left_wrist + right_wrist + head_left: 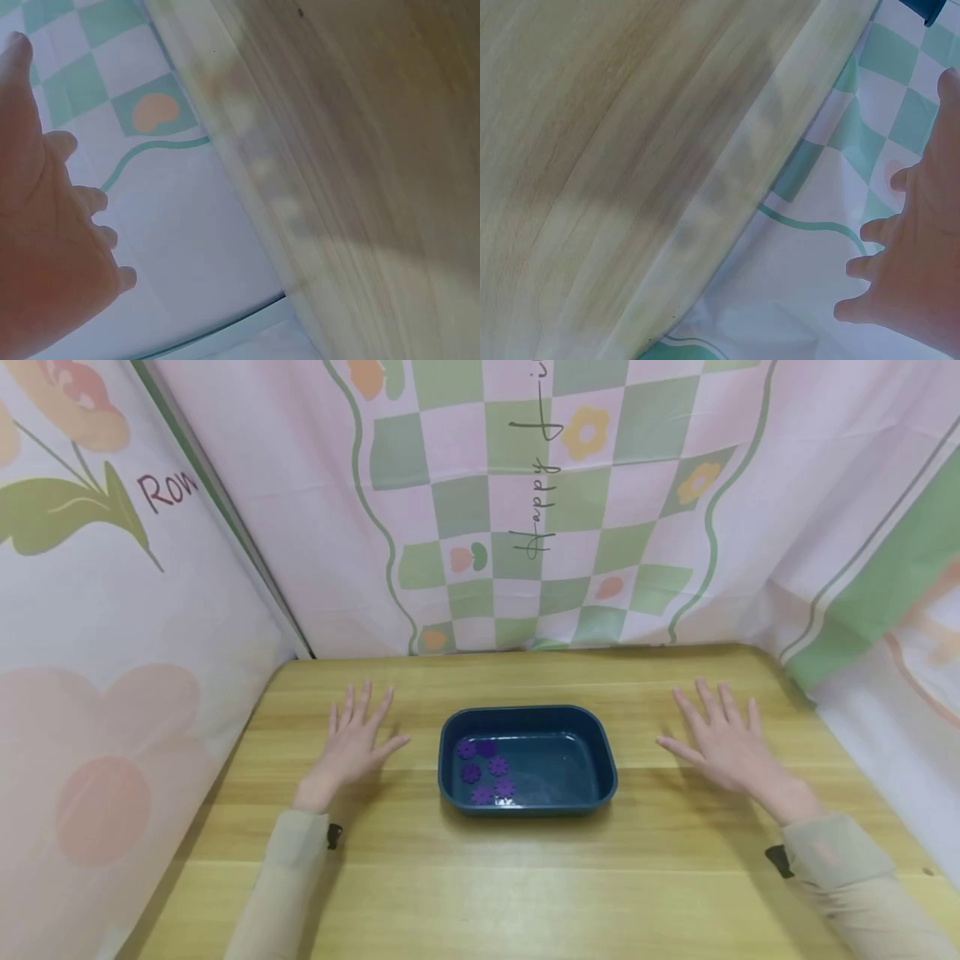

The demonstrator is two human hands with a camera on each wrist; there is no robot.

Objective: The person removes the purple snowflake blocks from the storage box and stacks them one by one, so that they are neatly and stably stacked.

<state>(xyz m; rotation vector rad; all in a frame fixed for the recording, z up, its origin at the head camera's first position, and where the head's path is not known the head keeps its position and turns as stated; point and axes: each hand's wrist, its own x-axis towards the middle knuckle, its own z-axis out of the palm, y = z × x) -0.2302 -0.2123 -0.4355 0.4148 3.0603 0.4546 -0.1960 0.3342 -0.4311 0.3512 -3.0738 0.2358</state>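
Observation:
A dark blue rectangular tray (558, 772) with rounded corners sits mid-table in the head view. Inside it, toward the left end, lie several purple flower-shaped pieces (498, 766). My left hand (351, 747) is to the left of the tray, palm down, fingers spread and straight, holding nothing. On the other side, my right hand (723, 743) is likewise spread with nothing in it. Both hands are apart from the tray. In the left wrist view the left hand (52, 217) shows at the left edge; the right hand (915, 240) shows at the right edge of its view.
The wooden table (525, 893) has its far edge against a hanging checked cloth (517, 502). Printed cloth (97, 710) also hangs along the left side, and more cloth (885, 610) hangs on the right. A corner of the blue tray (928, 9) enters the right wrist view.

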